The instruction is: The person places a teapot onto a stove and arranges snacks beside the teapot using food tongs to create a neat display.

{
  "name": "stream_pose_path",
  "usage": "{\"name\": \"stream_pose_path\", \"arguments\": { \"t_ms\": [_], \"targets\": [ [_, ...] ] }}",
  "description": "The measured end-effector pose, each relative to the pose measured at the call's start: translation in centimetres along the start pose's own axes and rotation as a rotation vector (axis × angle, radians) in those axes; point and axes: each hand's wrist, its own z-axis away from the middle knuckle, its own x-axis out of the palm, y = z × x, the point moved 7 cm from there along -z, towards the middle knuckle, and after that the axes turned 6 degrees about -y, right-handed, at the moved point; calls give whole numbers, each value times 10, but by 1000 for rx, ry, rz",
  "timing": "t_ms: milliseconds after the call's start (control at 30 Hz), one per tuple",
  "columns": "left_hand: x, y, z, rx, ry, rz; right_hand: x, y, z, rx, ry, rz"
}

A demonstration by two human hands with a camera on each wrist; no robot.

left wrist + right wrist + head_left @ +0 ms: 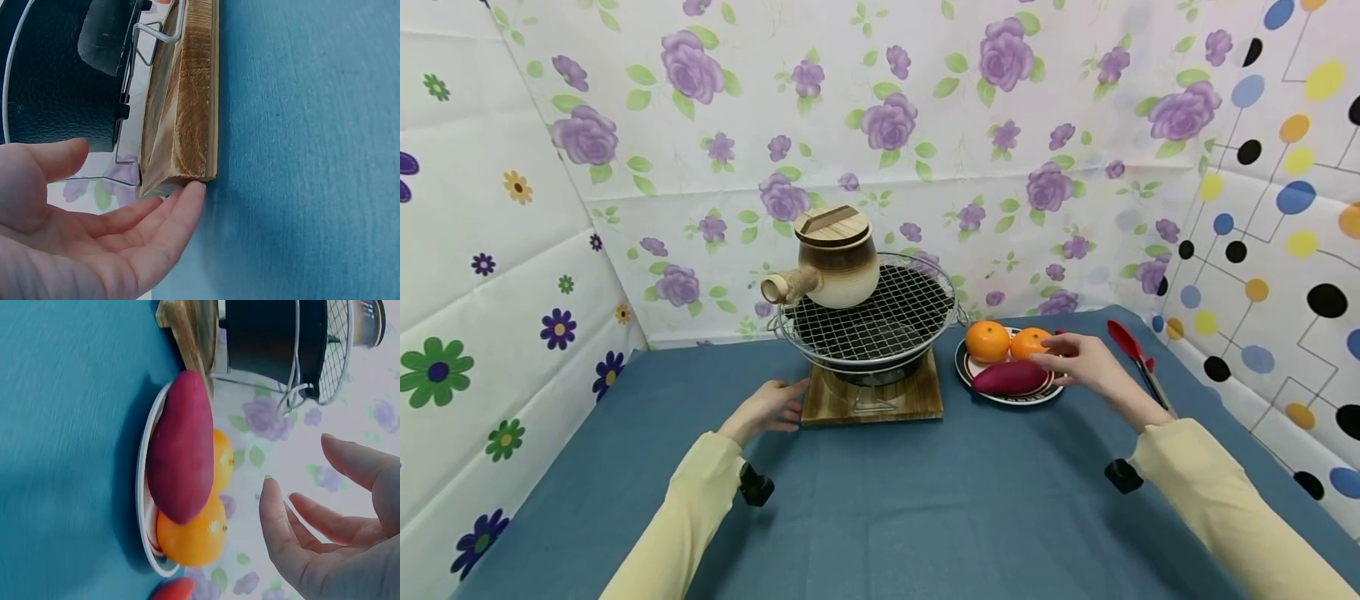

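My right grip hovers, fingers spread, over the smooth purple sweet potato; only the left-wrist view shows my loose left grip touching the wooden board.

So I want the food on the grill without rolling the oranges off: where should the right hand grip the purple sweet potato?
Probably around the thick middle of the sweet potato, from above and the front. It lies lengthwise along the plate near edge, with both oranges behind it; the right hand hovers open just above.
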Motion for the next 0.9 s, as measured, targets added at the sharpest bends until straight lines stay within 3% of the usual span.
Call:
{"name": "stream_pose_path", "arguments": {
  "t_ms": [567,900],
  "targets": [
    [3,-9,-10,-31,10,4,-30,13,16,42,71,78],
    [4,-12,-18,14,24,46,-40,20,20,65,61,92]
  ]
}}
